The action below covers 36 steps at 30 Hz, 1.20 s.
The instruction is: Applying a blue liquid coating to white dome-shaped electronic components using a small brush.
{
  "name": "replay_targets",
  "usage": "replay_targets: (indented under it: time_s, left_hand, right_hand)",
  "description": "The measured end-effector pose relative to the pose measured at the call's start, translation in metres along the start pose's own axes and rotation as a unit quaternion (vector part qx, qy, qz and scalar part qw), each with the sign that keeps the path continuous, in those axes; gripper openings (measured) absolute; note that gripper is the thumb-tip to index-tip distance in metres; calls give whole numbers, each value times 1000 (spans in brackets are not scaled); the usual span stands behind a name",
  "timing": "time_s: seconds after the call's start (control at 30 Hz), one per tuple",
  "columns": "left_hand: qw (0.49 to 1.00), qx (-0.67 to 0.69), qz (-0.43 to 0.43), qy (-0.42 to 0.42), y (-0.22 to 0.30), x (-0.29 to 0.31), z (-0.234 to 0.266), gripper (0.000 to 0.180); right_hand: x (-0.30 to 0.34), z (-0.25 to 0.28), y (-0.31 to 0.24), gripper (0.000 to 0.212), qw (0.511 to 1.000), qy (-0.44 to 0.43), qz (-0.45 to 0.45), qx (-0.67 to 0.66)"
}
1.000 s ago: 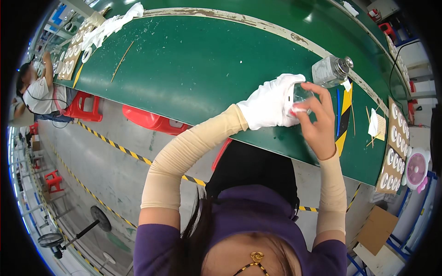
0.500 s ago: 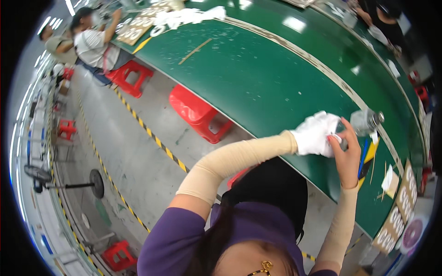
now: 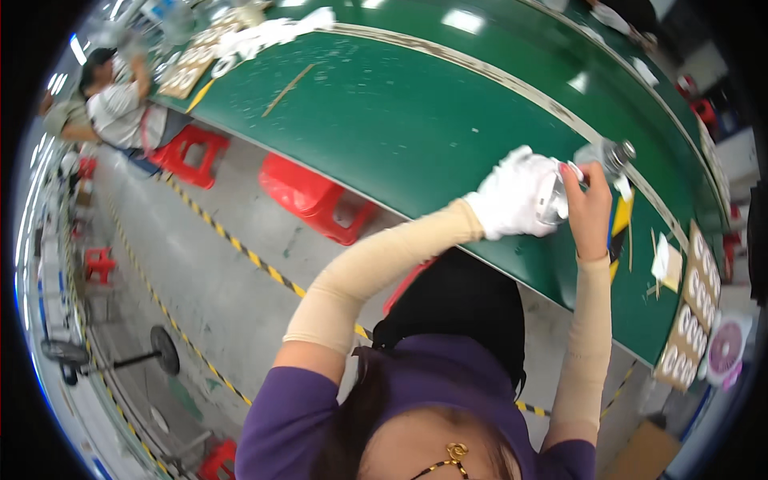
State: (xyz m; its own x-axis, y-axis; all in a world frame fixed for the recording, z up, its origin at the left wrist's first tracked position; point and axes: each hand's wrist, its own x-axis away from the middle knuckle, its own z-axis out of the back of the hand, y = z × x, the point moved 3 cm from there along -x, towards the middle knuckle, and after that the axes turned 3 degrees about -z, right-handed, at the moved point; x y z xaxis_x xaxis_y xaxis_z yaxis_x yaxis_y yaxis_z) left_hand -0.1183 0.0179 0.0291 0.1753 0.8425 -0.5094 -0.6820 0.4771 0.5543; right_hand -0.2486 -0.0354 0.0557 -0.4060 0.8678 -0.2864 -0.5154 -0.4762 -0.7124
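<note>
**Your two hands are meeting above the counter's near edge**

The green counter [image 3: 384, 136] is stretching across in front of you, and a red stool [image 3: 304, 192] is standing along its near edge, to the left of your arms. At the right end, a ring-covered board [image 3: 684, 346] is lying lengthwise. White cloths [image 3: 276, 34] are lying in a heap toward the far left corner. Your left hand [image 3: 516, 196], gloved in white, is hovering by the near edge, toward the right end. Your right hand [image 3: 590, 210], bare to the wrist, is facing it. Just beyond, a clear jar [image 3: 594, 154] with a metal top is resting near the pale strip [image 3: 552, 104]. Smallest, a clear piece [image 3: 554, 208] is sitting between your hands: your left fingers are holding it, while your right fingers are standing narrow beside its upper part, too blurred to tell whether they are gripping anything.
</note>
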Motion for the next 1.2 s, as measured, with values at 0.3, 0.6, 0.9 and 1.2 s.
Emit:
replay_targets:
  time_s: [0.3, 0.6, 0.9, 1.2]
  left_hand:
    - [959, 244, 137, -38, -15, 15, -18, 88]
    - [983, 176, 57, 7, -15, 11, -29, 90]
    - [981, 189, 30, -40, -27, 14, -21, 95]
    - [998, 51, -26, -15, -14, 1, -20, 86]
  right_hand:
    - [49, -3, -8, 21, 990, 18, 141, -1]
    - [10, -7, 14, 21, 993, 76, -20, -85]
    - [42, -11, 9, 15, 987, -22, 89, -130]
    - [25, -14, 14, 17, 979, 55, -10, -197]
